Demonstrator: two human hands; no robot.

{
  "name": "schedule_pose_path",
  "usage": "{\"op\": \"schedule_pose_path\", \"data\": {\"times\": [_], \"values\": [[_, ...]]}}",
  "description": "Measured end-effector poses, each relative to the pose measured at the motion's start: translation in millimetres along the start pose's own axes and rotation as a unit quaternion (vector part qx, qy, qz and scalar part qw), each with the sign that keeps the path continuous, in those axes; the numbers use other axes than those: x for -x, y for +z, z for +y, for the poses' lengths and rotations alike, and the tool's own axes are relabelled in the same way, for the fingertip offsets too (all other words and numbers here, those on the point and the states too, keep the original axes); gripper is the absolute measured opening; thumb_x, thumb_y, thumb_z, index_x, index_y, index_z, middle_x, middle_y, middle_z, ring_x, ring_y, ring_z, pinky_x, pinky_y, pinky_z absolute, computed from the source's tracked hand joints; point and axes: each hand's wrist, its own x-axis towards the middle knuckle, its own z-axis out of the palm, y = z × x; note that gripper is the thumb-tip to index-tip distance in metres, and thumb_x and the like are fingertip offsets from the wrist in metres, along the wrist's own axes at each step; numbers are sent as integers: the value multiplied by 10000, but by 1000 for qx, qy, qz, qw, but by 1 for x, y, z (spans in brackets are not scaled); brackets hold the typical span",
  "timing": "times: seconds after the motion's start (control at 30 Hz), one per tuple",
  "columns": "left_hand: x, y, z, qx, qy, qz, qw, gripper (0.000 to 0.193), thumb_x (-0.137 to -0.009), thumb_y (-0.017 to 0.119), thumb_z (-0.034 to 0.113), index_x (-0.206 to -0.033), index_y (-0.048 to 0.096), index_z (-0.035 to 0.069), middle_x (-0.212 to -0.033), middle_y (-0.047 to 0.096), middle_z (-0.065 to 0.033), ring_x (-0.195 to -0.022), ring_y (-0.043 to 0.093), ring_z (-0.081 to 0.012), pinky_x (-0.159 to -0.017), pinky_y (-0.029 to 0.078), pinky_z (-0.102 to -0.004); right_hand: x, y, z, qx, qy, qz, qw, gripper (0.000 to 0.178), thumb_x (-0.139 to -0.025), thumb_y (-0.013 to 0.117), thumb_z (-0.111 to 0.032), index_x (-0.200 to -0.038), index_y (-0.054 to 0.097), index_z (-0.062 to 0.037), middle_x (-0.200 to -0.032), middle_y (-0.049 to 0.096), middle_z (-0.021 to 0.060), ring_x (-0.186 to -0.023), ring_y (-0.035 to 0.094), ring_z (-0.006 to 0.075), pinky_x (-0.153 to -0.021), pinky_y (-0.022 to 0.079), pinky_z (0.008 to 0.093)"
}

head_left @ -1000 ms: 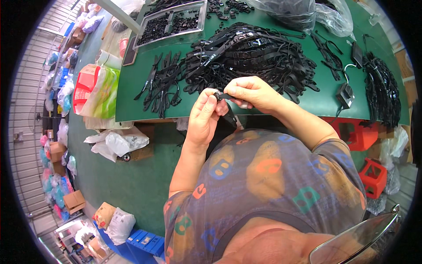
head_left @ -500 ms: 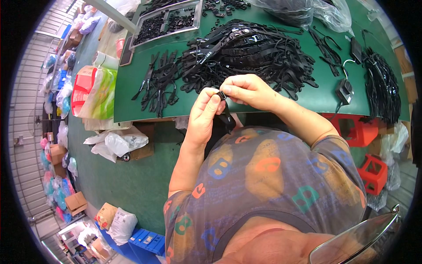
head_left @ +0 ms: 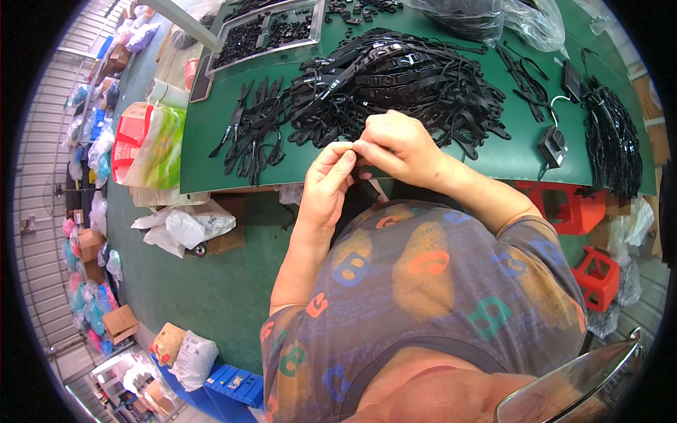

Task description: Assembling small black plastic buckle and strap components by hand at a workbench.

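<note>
My left hand and my right hand meet fingertip to fingertip over the table's near edge. Both are closed in a pinch on a black strap, of which only a dark stretch shows below the fingers. The rest of the strap, and whatever sits right between the fingertips, is hidden by the fingers. Just beyond my hands a large heap of black straps with buckles lies on the green table. To its left is a smaller fanned pile of black straps.
A clear divided tray of small black parts stands at the far left, near a phone. On the right are a small black device with a cable and a bundle of black strips. Red stools stand below the table.
My right hand has turned and closed in over the fingertips of my left. The buckle and strap that showed between them are now mostly covered.
</note>
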Motion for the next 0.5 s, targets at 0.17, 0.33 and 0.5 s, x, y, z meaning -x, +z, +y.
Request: {"op": "schedule_pose_path", "data": {"times": [0.17, 0.33, 0.5], "values": [[2, 2, 1, 53, -27, -28, 998, 137, -1035, 562, 153, -1100, 631, 53, -1061, 708, -102, -1011, 697, -218, -867, 570, -373, 7, 4, -9, -351, 251, 19, 902, 268, -1020, 596, -180, -788, 595, -46, -721, 579, -14, -680, 553, 51, -599, 459, 244], [2, 2, 1, 69, -17, -16, 997, 135, -1030, 569, 161, -1069, 625, 45, -1025, 703, -97, -945, 699, -206, -827, 572, -350, 11, 13, -1, -484, 311, 67, 815, 269, -1024, 590, -223, -800, 579, -75, -702, 579, -2, -661, 558, 62, -631, 467, 237], [2, -5, 1, 72, -42, -45, 995, 125, -1018, 579, 167, -1004, 596, 44, -968, 668, -90, -819, 657, -171, -739, 541, -321, 12, 10, 6, -582, 358, 38, 729, 272, -1021, 594, -249, -800, 577, -92, -741, 592, -9, -699, 585, 67, -640, 456, 234]]}}
